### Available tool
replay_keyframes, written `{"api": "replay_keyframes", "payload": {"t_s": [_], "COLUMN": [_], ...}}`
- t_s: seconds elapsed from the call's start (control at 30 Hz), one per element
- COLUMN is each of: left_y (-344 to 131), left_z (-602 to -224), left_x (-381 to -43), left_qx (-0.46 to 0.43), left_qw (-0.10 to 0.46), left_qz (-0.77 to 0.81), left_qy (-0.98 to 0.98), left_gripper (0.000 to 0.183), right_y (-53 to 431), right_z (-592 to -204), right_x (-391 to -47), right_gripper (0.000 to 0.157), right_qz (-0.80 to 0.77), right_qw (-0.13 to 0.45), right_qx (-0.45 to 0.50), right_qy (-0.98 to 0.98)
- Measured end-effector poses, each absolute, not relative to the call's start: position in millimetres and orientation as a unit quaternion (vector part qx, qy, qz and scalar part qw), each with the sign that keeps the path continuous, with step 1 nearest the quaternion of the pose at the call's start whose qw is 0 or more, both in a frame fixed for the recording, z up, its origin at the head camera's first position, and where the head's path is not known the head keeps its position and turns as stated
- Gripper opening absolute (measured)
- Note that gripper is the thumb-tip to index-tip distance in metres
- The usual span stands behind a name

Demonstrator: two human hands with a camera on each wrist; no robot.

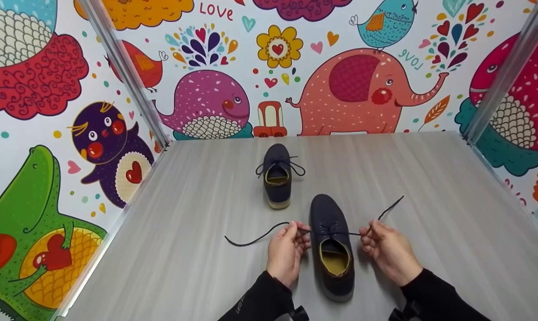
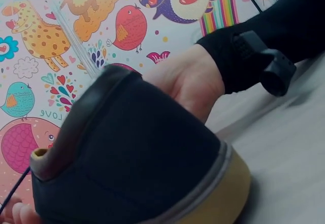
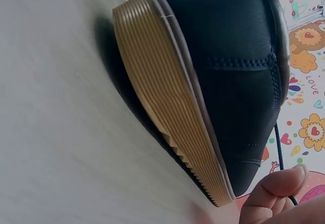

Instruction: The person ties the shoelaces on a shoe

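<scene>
A dark navy lace-up shoe (image 1: 331,205) stands on the floor between the two hands, toe pointing away. My left hand (image 1: 287,252), to its left, pinches one end of the dark shoelace (image 1: 255,242), whose tail trails out to the left. On the other side my right hand (image 1: 391,254) pinches the opposite lace end, its tip sticking up past the fingers. The lace runs nearly straight across the shoe's throat between both hands. In the right wrist view, the shoe's ribbed tan sole (image 3: 157,87) shows, and the thumb (image 3: 282,183) presses on the lace.
A matching shoe (image 1: 278,174) with its lace tied in a bow stands farther back, slightly left. The grey wood-look floor (image 1: 197,187) is bounded by panels printed with cartoon animals (image 1: 353,93). Metal corner posts (image 1: 130,76) rise at the back left and back right.
</scene>
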State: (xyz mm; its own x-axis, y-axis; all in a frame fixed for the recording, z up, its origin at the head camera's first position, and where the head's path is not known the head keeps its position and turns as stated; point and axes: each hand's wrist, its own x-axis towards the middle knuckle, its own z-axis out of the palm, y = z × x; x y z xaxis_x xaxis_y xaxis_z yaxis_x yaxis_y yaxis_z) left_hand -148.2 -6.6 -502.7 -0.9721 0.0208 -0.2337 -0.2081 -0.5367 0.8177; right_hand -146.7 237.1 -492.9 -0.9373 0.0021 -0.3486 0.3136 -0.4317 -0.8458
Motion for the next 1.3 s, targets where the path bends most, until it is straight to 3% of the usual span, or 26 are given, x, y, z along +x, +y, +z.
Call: {"api": "replay_keyframes", "payload": {"t_s": [1.3], "left_y": [-9.4], "left_z": [-495.7], "left_x": [-145.5], "left_qx": [-0.097], "left_qw": [0.043], "left_qz": [0.874], "left_qy": [0.474], "left_gripper": [0.027], "right_y": [238.6], "right_z": [-489.5], "right_x": [-145.9], "right_gripper": [0.021], "right_qz": [-0.822], "right_qw": [0.101], "right_qx": [0.163], "right_qy": [0.536]}}
